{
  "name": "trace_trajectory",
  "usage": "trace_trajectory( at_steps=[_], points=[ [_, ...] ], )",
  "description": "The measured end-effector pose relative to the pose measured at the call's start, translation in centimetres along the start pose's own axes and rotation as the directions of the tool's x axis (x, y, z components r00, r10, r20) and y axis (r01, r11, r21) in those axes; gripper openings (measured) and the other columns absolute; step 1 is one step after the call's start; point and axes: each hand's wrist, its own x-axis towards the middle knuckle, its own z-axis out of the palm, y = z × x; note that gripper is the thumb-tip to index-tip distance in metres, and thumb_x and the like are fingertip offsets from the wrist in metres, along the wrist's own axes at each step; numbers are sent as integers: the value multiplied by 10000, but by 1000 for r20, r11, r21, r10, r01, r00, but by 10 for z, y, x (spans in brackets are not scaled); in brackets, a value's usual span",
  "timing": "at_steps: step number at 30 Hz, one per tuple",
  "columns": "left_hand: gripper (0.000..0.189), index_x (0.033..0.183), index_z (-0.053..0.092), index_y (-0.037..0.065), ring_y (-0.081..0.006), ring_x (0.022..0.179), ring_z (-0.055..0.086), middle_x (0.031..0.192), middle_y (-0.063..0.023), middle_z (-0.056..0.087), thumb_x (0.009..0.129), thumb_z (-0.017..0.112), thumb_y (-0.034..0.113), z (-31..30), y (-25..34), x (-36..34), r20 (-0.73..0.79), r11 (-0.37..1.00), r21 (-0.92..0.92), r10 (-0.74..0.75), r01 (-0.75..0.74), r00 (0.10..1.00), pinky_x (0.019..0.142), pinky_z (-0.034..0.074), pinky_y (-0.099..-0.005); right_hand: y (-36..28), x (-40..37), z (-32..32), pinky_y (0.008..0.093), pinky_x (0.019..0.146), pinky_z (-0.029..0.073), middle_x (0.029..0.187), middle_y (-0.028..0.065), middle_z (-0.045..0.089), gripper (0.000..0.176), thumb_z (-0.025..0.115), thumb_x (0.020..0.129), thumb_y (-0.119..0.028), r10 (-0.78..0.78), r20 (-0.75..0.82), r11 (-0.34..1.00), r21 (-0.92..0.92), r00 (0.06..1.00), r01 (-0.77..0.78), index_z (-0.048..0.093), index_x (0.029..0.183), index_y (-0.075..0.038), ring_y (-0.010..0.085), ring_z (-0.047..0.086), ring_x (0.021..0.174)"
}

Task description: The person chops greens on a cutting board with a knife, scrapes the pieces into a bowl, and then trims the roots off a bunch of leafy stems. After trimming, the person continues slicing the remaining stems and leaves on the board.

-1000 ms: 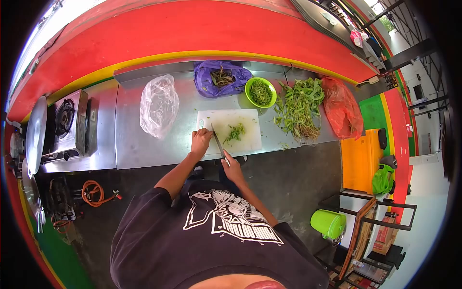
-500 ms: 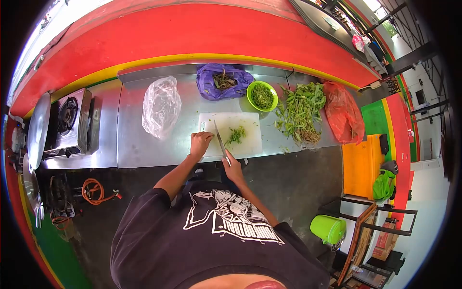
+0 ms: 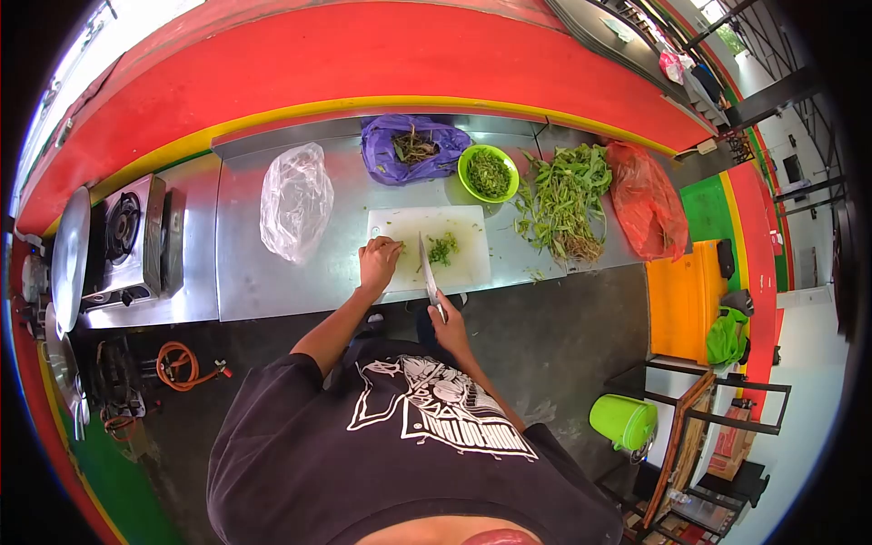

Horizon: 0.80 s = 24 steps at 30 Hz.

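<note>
A white cutting board [image 3: 468, 272] lies near the front edge of the steel counter. My right hand [image 3: 449, 325] grips a knife [image 3: 428, 266], its blade pointing away from me across the board. Just right of the blade is a small heap of chopped greens [image 3: 441, 247]. My left hand [image 3: 379, 262] rests at the board's left side, fingers bent and pressed together; whatever they pinch is too small to make out. Behind the board stands a lime-green bowl [image 3: 511, 189] filled with cut greens.
Leafy stems [image 3: 568, 200] lie right of the bowl beside a red plastic bag [image 3: 647, 202]. A purple bag [image 3: 381, 159] holding stems sits at the back, and a clear plastic bag [image 3: 297, 202] lies left. Farther left is a gas stove [image 3: 132, 236].
The knife has shifted right and sits beside the chopped greens, its blade more upright in view. My left hand stays by the board's left side. The whole view has shifted slightly.
</note>
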Motion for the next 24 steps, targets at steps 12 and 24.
trace_trajectory(
  at_steps=[12,24],
  points=[
    [122,977,712,34,-240,604,643,794,-146,679,856,704,52,-13,-7,0,-264,975,-224,-49,-12,963,579,507,-351,-23,0,-58,402,997,462,1262,271,625,484,552,1010,-313,146,-250,981,-91,957,-174,522,1394,-20,374,609,1198],
    [368,1137,562,21,-386,979,593,1038,-188,592,804,680,125,0,-28,-25,-82,915,177,-353,363,932,837,495,-489,-39,8,-40,484,909,509,1162,290,646,457,528,998,-308,159,-104,963,-202,982,-177,526,1413,-117,480,604,1088]
  ],
)
